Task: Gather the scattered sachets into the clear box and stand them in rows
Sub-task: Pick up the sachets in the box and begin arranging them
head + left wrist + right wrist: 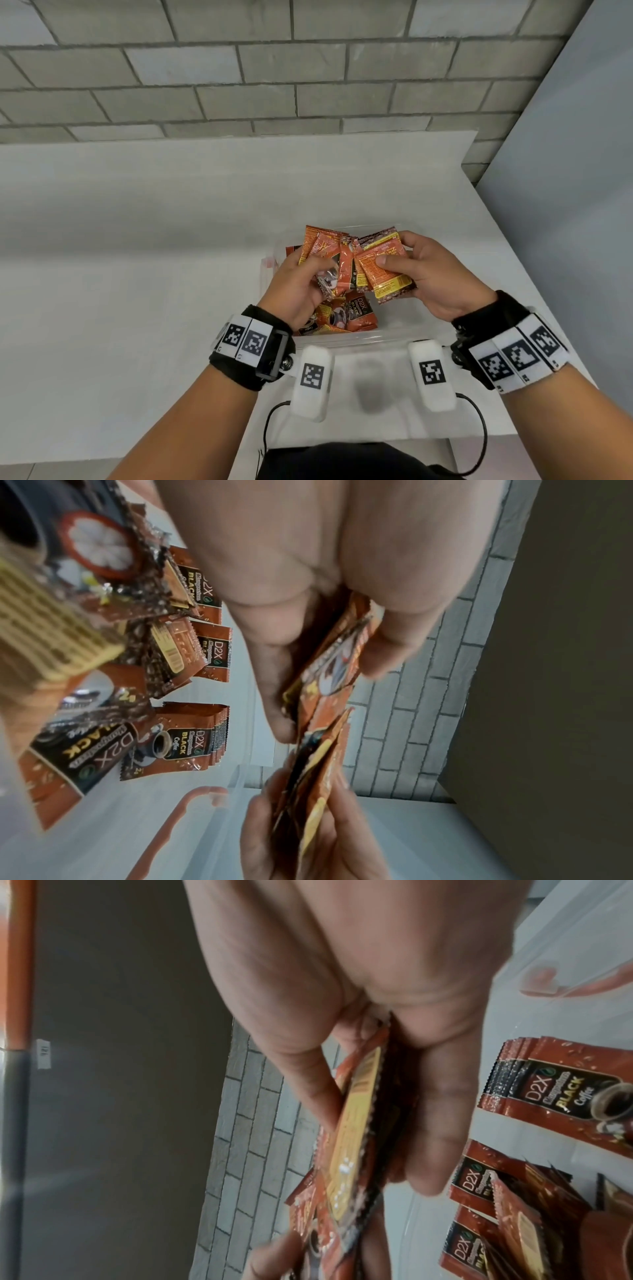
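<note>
A: What are the hands doing?

B: Both are held above the clear box (383,337), which sits on the white table (137,240) close to its near edge and toward the right side. The left hand (294,291) has its fingers curled round a loose, fanned bunch of sachets (329,270). The right hand (431,277) pinches another few sachets (383,270), thumb on the face turned toward the person, fingers behind.

A: Are the two bunches apart?

B: No, they touch and overlap in the middle, between the hands. In the left wrist view the left fingers (274,669) press the packets edge-on; in the right wrist view the right fingers (435,1123) do the same to a stack showing a yellow label.

A: And inside the box?

B: More sachets in the box (342,317), orange and brown with a coffee cup printed on them. Under the hands some lean in small stacks, and one stack in the right wrist view (548,1091) stands in a neat row. How many, I cannot tell.

A: Anything else around?

B: A grey brick wall (239,68) behind the table's far edge.
</note>
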Demonstrator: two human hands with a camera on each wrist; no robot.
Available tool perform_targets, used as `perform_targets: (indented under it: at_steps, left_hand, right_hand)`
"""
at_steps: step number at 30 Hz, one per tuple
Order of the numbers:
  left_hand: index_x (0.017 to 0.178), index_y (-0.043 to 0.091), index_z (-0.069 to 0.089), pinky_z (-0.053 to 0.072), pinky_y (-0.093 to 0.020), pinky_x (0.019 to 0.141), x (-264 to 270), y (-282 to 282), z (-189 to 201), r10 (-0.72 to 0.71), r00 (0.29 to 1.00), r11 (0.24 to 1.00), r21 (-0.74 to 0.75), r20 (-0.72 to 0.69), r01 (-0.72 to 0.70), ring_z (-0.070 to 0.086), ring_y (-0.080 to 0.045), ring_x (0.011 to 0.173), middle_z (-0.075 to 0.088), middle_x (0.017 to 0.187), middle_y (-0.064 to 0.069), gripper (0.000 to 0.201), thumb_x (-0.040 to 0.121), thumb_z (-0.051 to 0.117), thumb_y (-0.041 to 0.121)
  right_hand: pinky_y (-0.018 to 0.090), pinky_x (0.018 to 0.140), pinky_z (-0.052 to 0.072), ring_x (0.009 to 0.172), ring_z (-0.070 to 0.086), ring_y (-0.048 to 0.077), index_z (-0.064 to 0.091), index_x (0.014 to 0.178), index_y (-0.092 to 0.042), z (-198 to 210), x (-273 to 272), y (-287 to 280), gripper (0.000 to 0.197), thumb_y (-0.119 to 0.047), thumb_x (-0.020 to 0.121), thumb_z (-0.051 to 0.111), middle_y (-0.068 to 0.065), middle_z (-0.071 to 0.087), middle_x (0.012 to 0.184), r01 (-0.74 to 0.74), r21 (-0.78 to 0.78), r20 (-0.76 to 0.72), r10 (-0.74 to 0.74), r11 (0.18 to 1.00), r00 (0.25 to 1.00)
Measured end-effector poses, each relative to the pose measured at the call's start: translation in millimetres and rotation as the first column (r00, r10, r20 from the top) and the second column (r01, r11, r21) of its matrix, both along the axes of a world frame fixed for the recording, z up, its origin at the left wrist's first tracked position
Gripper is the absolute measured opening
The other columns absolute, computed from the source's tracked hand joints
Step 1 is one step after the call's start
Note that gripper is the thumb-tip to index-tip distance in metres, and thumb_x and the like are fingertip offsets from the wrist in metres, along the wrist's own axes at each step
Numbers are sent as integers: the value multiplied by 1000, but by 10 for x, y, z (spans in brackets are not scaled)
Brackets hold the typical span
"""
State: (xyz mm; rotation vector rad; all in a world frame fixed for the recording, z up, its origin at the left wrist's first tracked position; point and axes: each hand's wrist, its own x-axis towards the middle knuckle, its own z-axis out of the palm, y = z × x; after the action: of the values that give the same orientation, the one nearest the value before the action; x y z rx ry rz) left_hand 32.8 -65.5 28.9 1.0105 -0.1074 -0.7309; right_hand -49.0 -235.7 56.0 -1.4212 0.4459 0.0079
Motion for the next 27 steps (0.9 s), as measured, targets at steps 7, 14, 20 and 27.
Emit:
perform_targets:
  at_steps: [7, 14, 20, 27]
  left_hand:
    - [91, 3, 54, 57, -43, 75, 14, 43, 4, 42, 998, 995, -89, -55, -47, 66, -23, 72, 63, 81, -14, 24, 88, 41, -17]
    - [109, 11, 55, 58, -29, 73, -51, 0, 41, 34, 999, 998, -51, 32, -32, 70, -19, 87, 73, 90, -6, 41, 84, 49, -20]
    - [108, 0, 54, 58, -42, 81, -28, -27, 68, 61, 995, 991, -112, -76, -69, 67, -31, 95, 67, 103, -19, 22, 94, 38, -6]
    - [114, 10, 57, 58, -28, 60, -3, -32, 57, -46, 992, 988, 151, 121, 27, 69, -30, 94, 69, 111, -17, 36, 82, 61, 26]
  right_hand:
    - [29, 57, 57, 76, 70, 14, 59, 110, -12, -22, -24, -24, 21, -4, 91, 55, 3, 73, 89, 96, 115, 16, -98, 989, 995]
    - [33, 71, 59, 85, 70, 18, 60, 115, -9, -52, 11, 92, 25, -5, 91, 54, 9, 72, 101, 61, 252, 10, -66, 966, 998]
    - [32, 64, 59, 81, 69, 18, 60, 113, -11, 15, 16, 39, 23, -5, 92, 55, 6, 72, 95, 65, 123, 26, -69, 990, 997]
    - [23, 61, 55, 78, 69, 14, 57, 113, -9, 131, 24, -59, 27, 2, 89, 55, 5, 71, 95, -39, 54, 55, 36, 998, 998]
